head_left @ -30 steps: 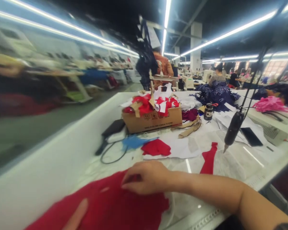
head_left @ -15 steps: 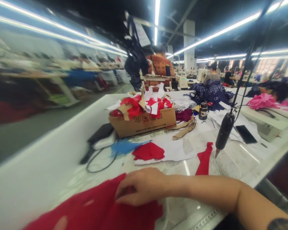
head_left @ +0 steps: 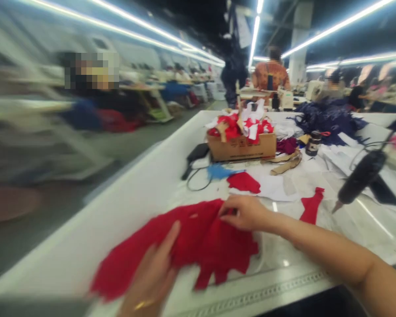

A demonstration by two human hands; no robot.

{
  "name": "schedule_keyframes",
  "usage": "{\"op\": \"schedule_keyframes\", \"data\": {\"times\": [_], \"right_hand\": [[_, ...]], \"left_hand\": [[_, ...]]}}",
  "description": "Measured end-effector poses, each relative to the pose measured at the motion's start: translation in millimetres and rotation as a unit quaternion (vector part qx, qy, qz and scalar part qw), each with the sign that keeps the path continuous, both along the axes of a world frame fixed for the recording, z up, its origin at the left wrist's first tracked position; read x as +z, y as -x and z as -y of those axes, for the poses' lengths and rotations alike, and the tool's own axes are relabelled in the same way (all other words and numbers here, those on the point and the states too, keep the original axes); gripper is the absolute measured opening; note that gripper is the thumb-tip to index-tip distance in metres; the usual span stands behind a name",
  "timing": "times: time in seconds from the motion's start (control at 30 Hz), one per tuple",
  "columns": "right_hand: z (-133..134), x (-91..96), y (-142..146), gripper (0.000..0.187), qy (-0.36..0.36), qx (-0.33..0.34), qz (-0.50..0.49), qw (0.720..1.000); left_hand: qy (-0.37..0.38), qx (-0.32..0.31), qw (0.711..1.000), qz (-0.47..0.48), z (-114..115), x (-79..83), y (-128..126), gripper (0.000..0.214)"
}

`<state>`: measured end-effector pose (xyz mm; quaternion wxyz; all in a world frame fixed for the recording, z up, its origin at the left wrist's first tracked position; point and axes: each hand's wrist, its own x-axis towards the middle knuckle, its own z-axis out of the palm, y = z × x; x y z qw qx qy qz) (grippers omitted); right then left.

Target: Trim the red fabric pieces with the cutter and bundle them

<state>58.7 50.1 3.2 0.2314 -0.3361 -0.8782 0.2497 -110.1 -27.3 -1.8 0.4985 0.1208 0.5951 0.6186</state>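
A dark red piece of fabric point(head_left: 191, 237) lies spread over the near left of the white table, with a small slit near its upper edge and strip-like tabs along its near edge. My right hand point(head_left: 246, 212) pinches it at the upper right edge, thumb and fingertips together. Blurred by motion, my left hand point(head_left: 153, 268) rests on the fabric's near left part, its thumb stretched out and apart from the fingers. A smaller red fabric piece point(head_left: 313, 206) lies beyond my right forearm. Another folded red piece point(head_left: 244, 182) sits on white paper farther back.
A cardboard box point(head_left: 242, 149) overflows with red and white scraps. Right of it stand a dark jar point(head_left: 313, 143) and a navy fabric heap point(head_left: 330, 121). A black hanging tool point(head_left: 361, 178) with a pointed tip dangles at right. A raised white edge point(head_left: 125, 207) borders the table's left.
The view has swung left and down, so the table contents appear farther right. My left hand now shows much more, lying on the fabric. My right hand keeps its pinch on the red fabric.
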Motion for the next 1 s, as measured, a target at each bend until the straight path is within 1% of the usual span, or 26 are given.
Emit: {"op": "schedule_keyframes", "data": {"times": [0.03, 0.13, 0.23, 0.3, 0.37, 0.43, 0.5, 0.6, 0.67, 0.73, 0.77, 0.9, 1.0], "right_hand": [[-1, -2.6, -1, 0.008, 0.01, 0.003, -0.013, 1.0], [-7, -12.7, -3, 0.008, 0.036, 0.029, -0.039, 0.998], [-10, -21.3, -4, 0.007, 0.046, 0.048, -0.041, 0.997], [-7, -23.3, -3, 0.006, 0.043, 0.072, -0.036, 0.996], [-1, -22.9, -2, 0.008, 0.038, 0.109, -0.025, 0.993], [4, -21.4, -2, 0.016, 0.037, 0.145, -0.002, 0.989], [6, -20.5, -4, 0.022, 0.037, 0.163, 0.031, 0.985], [5, -22.9, -10, 0.025, 0.033, 0.159, 0.072, 0.984], [4, -26.6, -14, 0.017, 0.036, 0.156, 0.079, 0.984], [2, -29.6, -16, 0.006, 0.045, 0.158, 0.061, 0.984], [1, -30.0, -17, 0.005, 0.052, 0.161, 0.047, 0.984], [-1, -22.9, -14, 0.009, 0.075, 0.167, 0.003, 0.983], [0, -13.2, -10, 0.01, 0.075, 0.155, 0.006, 0.985]], "left_hand": [[0.009, 0.004, 0.999, 0.031, 4, -4.1, 4, 0.021], [-0.074, 0.003, 0.995, 0.062, 6, -18.9, 10, 0.02], [-0.117, -0.009, 0.991, 0.062, 2, -31.0, 15, 0.04], [-0.127, -0.011, 0.99, 0.056, 2, -34.6, 16, 0.051], [-0.134, -0.015, 0.989, 0.052, 4, -35.5, 16, 0.056], [-0.14, -0.017, 0.989, 0.053, 5, -35.4, 16, 0.058], [-0.145, -0.018, 0.988, 0.058, 5, -34.9, 16, 0.058], [-0.137, -0.005, 0.988, 0.068, 4, -32.8, 16, 0.053], [-0.131, 0.003, 0.989, 0.075, 4, -30.5, 16, 0.05], [-0.129, 0.003, 0.989, 0.079, 5, -28.4, 16, 0.047], [-0.129, -0.001, 0.988, 0.081, 5, -27.7, 16, 0.045], [-0.131, -0.007, 0.988, 0.082, 5, -27.6, 16, 0.041], [-0.138, -0.013, 0.987, 0.086, 5, -28.5, 17, 0.04]]}}
